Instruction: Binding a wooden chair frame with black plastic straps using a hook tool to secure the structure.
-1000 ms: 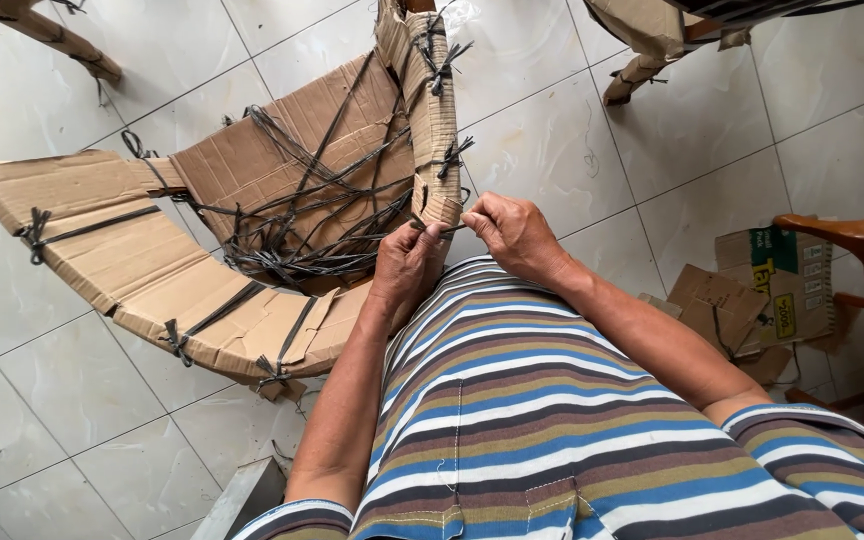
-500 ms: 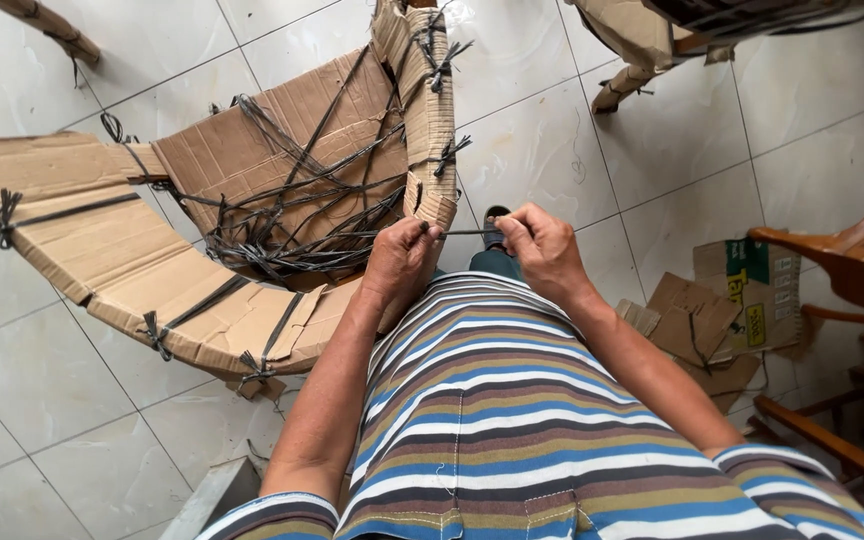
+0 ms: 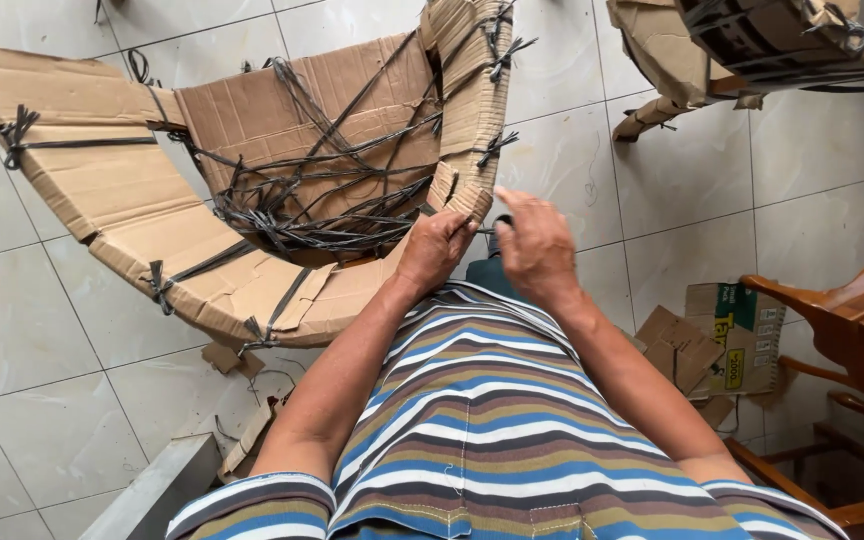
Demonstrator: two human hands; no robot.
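Cardboard wrapping (image 3: 152,190) bent in a wide curve across a pale tiled floor (image 3: 42,350), laced with dark plastic straps (image 3: 322,205) knotted at several points and tangled thickly over the inner brown panel. Left hand (image 3: 435,250) closed tight on the near edge of that cardboard, right where the upright side flap (image 3: 472,90) meets the curved base, fingers curled under and knuckles up. Right hand (image 3: 535,247) just beside it, apart from the cardboard, thumb and fingertips pinched together near a small dark piece; whether anything is truly held between them, impossible to tell, though the grip reads narrow. Both forearms reaching out from a striped shirt (image 3: 492,440) in blue, brown and white filling the lower middle of the view. Second cardboard-wrapped bundle (image 3: 752,45) at top right, also bound with dark straps. Flattened small boxes (image 3: 722,340) lying on the tiles at right, close to a wooden chair frame (image 3: 852,330) of reddish-brown timber. Torn cardboard scraps (image 3: 247,440) and loose strap ends scattered on the floor below the curved piece, next to a grey ledge (image 3: 142,495).
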